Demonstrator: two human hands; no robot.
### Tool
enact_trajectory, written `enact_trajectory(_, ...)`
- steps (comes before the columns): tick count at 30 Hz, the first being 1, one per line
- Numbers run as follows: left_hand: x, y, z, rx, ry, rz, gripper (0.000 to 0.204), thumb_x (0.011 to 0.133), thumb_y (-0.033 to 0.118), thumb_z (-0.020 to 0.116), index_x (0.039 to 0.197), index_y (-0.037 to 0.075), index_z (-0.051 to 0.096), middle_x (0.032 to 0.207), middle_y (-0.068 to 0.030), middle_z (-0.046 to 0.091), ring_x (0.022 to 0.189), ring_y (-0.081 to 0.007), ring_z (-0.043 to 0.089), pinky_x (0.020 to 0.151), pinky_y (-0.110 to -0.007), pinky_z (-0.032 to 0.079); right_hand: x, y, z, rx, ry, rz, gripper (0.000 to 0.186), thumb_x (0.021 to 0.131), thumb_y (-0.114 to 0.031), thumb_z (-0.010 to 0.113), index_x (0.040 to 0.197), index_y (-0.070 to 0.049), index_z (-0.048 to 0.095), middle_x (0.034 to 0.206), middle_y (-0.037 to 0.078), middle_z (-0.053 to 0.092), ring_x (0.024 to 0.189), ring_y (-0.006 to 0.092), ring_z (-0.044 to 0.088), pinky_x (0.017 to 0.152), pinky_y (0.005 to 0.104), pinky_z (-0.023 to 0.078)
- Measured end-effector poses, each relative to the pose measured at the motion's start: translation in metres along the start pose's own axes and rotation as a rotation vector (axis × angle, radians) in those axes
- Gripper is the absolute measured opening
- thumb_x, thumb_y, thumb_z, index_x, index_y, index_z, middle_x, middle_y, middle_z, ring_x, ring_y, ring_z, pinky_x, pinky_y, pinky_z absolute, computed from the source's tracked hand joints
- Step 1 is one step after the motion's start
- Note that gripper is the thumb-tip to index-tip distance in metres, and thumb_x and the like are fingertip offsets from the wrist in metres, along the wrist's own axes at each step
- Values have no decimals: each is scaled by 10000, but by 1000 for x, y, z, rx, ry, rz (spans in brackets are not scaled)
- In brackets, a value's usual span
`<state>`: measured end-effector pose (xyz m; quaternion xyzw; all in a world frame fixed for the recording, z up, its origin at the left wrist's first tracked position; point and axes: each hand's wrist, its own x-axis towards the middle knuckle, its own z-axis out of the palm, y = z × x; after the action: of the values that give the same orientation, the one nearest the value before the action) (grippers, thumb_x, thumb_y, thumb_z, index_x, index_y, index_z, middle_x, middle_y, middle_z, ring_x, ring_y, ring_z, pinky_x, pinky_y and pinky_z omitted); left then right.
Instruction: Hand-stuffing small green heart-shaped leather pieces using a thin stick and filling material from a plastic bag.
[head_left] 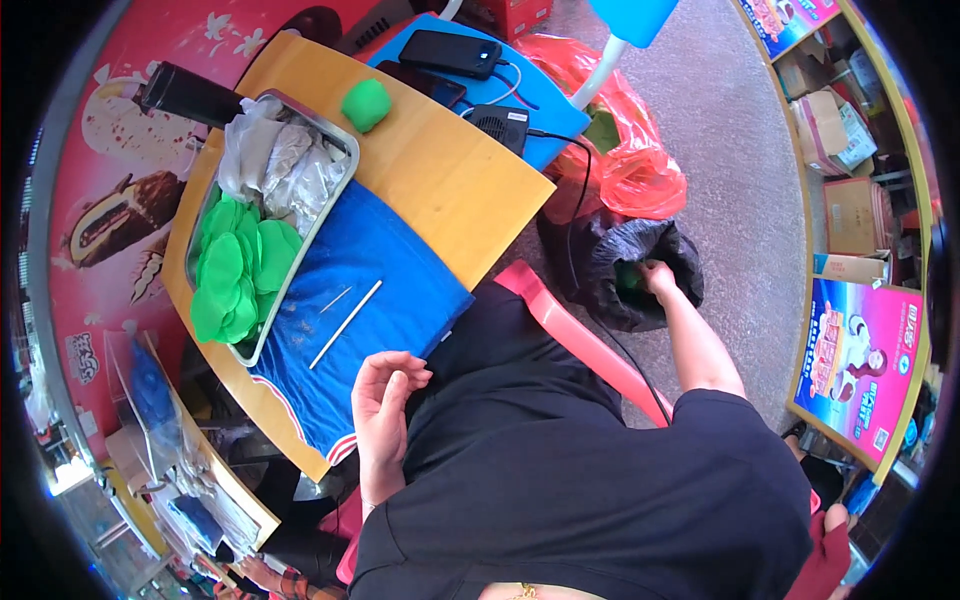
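Note:
My right hand [657, 278] reaches into the mouth of a black plastic bag [605, 262]; something green shows inside, and its fingertips are hidden. Over the table's near edge my left hand [385, 398] hovers with loosely bent fingers, thumb apart, holding nothing visible. Beyond it a thin pale stick [346, 323] lies on a blue cloth [400, 255], beside a shorter thin piece [335, 299]. A metal tray [345, 152] on the left holds many flat green rounds [225, 275] and crumpled clear plastic [275, 150]. A green lump [366, 104] sits on the wooden table [455, 165].
A blue stool [555, 110] beyond the table carries a phone [450, 52] and a small black device [502, 125] with cables. A red plastic bag [640, 180] stands behind the black one. A pink chair arm [580, 335] lies beside my lap. Shelves with boxes [855, 215] line the right.

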<state>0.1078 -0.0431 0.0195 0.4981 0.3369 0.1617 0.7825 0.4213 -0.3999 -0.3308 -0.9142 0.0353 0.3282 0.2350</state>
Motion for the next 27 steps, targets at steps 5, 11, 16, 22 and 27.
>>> enact_trajectory(5,-5,2,2,174,2,47,157,878,11,497,1032,-10,522,944,-99,603,864,-156,590,803,-271,471,25,9,13,54,120,163,369,848,-352,543,993,-20,611,922,133,636,807,251,615,691,371,494)
enact_trajectory(11,-4,4,5,77,-70,46,165,877,17,510,1039,-12,522,951,-93,602,895,-154,586,819,-279,470,45,62,-27,94,-51,134,286,845,-252,467,770,-25,624,670,106,616,543,226,606,497,360,476)
enact_trajectory(16,-12,5,-11,42,-93,77,177,876,34,532,1048,-5,527,969,-75,593,918,-127,570,839,-259,456,-18,-32,-50,208,285,-176,348,859,-336,511,756,-13,589,641,103,593,544,196,568,528,339,456)
enact_trajectory(22,-28,10,-45,-48,-6,200,186,892,99,541,1055,13,519,973,-48,579,925,-105,558,831,-243,450,-53,-140,-95,-13,660,-594,381,899,-285,471,697,36,442,588,167,429,559,259,404,557,401,368)
enact_trajectory(27,-38,-2,-78,-80,76,212,181,895,131,544,1026,7,524,925,-44,599,870,-85,569,758,-215,461,-172,-355,-78,83,542,-1102,299,891,-156,477,678,43,411,593,111,386,558,180,376,532,357,360)
